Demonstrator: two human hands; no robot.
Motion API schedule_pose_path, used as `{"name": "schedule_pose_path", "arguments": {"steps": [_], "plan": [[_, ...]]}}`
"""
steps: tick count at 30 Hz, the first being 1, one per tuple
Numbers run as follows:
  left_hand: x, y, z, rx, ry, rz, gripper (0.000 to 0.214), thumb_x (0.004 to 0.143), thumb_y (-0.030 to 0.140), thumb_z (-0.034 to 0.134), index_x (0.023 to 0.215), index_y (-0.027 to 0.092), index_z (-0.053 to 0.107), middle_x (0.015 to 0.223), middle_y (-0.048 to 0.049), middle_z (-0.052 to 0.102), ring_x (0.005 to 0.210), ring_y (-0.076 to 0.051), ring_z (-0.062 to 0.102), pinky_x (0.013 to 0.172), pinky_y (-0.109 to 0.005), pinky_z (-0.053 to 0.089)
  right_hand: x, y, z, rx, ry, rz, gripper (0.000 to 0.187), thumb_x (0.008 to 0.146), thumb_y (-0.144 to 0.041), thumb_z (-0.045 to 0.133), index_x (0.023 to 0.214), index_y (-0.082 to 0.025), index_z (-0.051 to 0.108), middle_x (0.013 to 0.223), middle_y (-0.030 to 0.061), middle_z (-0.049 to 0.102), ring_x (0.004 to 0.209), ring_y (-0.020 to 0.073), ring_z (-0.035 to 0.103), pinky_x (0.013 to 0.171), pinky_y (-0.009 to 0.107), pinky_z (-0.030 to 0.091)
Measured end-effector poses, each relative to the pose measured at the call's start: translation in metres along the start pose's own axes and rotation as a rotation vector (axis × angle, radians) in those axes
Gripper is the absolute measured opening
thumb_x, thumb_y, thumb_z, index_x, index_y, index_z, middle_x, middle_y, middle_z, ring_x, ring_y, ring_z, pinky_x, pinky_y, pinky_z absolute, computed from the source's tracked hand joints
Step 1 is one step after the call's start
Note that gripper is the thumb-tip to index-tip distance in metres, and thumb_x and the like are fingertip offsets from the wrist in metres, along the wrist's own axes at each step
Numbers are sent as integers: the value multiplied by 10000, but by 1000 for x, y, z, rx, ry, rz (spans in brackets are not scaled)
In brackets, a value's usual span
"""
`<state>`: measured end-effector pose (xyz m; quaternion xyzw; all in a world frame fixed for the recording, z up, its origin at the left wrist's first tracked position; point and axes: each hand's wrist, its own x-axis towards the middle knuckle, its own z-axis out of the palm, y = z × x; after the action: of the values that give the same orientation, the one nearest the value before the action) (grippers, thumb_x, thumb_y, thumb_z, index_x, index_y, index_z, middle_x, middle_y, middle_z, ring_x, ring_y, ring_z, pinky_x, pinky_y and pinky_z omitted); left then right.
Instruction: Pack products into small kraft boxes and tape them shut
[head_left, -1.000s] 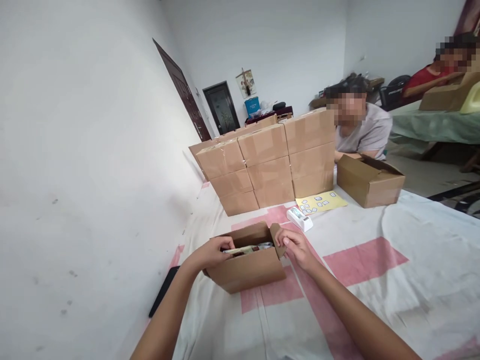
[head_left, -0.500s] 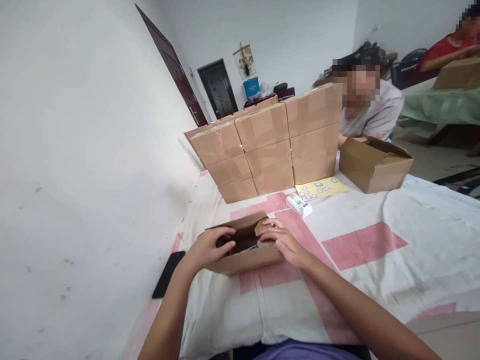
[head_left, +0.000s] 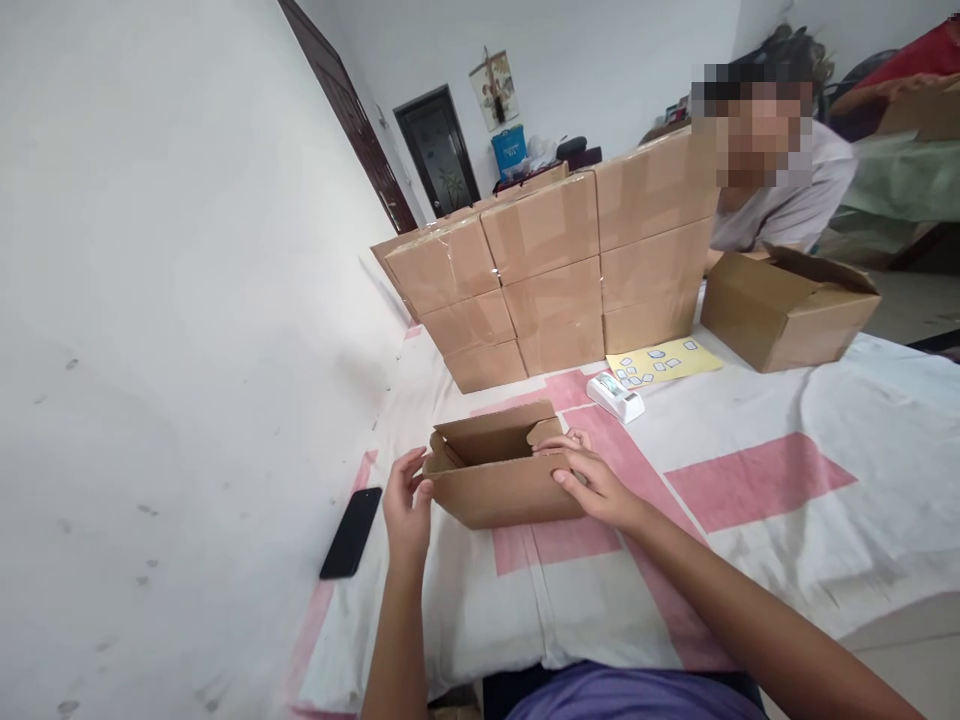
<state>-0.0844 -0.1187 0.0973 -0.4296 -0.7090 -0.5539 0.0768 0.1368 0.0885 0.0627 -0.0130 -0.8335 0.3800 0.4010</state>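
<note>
A small open cardboard box (head_left: 506, 497) stands on the cloth in front of me, its long back flap raised and a short flap up at the right end. My left hand (head_left: 409, 500) grips the box's left end, with fingers curled at the corner. Around the right front corner, my right hand (head_left: 592, 480) has its thumb on the front wall and its fingers over the right end. The inside is shadowed and I cannot make out its floor.
Stacked taped cardboard boxes (head_left: 555, 270) stand behind. Near them lie a white device (head_left: 615, 397) and a yellow sheet of stickers (head_left: 664, 363). A black phone (head_left: 351, 533) rests by the wall. A larger open box (head_left: 787, 310) is at right, with a person (head_left: 817, 195) behind it.
My left hand has moved from the box's opening to the outside of its left end. My right hand has shifted onto the right corner. The box's front wall now stands more upright.
</note>
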Motion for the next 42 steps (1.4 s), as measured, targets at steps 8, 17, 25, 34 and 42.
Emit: {"name": "schedule_pose_path", "arguments": {"steps": [8,17,25,34,42], "plan": [[-5,-3,-11,-6,-136,-7,453,875,391,698,1300,266,602,1346,-84,643,1288,-263,579,1125,-452,444,6,-3,-3,1,-25,-33,399,1060,-431,369,1032,-215,702,1133,125,687,1058,284,606,1016,535,374],[-12,-1,-4,-126,-309,-35,451,884,483,660,1250,229,594,1271,-123,697,1225,-287,642,1058,-455,505,11,-15,-14,123,-103,-96,279,1039,-363,484,1160,-255,710,1308,105,649,1303,294,536,1098,534,398],[9,-6,5,31,-144,-132,681,926,479,594,1496,258,293,1405,-161,556,1181,-246,634,991,-455,528,7,-4,-1,59,152,108,613,947,-260,567,1526,-303,370,1489,133,456,1327,297,506,1123,533,424],[25,18,3,370,-313,103,441,933,364,558,1372,315,568,1342,-65,630,1357,-293,482,1219,-595,205,8,5,-5,44,100,161,728,869,-180,519,1563,-292,329,1541,108,428,1438,307,368,1173,564,342],[0,56,31,744,-419,260,707,798,693,649,1330,227,653,1161,-173,656,1093,-382,602,1058,-603,405,15,15,-23,114,75,151,331,949,-287,548,1256,-264,670,1390,87,606,1344,273,503,1128,496,390]]}}
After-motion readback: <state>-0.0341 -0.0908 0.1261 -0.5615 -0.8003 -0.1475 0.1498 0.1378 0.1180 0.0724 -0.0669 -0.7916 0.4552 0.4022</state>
